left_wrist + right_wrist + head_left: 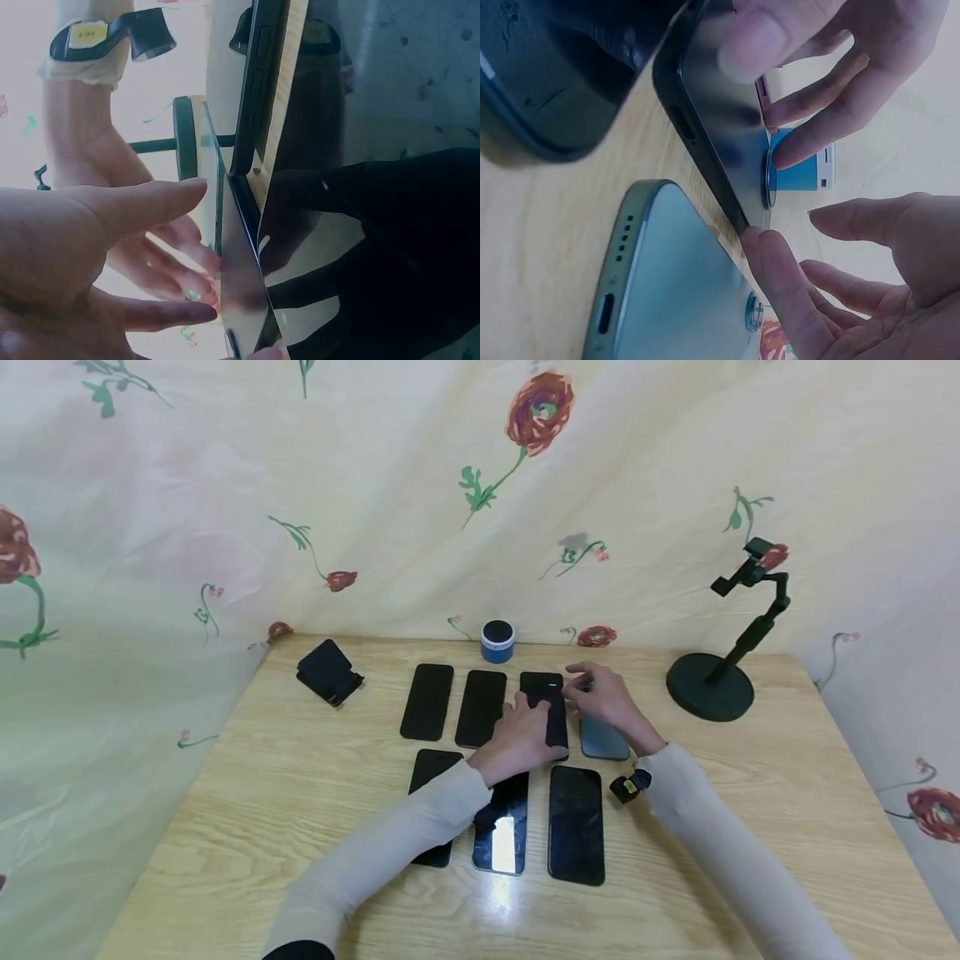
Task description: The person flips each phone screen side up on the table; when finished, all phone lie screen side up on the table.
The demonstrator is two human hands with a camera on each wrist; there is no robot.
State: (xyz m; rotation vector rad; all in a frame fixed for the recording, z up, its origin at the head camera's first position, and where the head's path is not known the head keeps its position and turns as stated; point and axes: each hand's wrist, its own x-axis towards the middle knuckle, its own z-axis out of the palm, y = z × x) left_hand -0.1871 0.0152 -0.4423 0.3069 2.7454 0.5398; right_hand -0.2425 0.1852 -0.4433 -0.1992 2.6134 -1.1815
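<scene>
My left hand (pixel 525 735) rests over a dark phone (pixel 557 727), third in the back row, its fingers spread and fairly straight. That phone lies back up, its round camera lens (pixel 769 178) showing in the right wrist view. My right hand (pixel 603 697) hovers over a blue-grey phone (pixel 604 739) at the row's right end. Its fingertips (pixel 769 247) touch or nearly touch the dark phone's far corner; whether they pinch anything is hard to tell. In the left wrist view, my left thumb and fingers (pixel 154 206) sit beside the dark phone's edge.
Two black phones, one (pixel 427 702) beside another (pixel 481 708), lie left in the back row. In front are a partly covered phone (pixel 435 767), a reflecting phone (pixel 501 843) and a black phone (pixel 576 825). Around them stand a blue-white cylinder (pixel 497 643), black stand (pixel 709 687) and folded black holder (pixel 327 672).
</scene>
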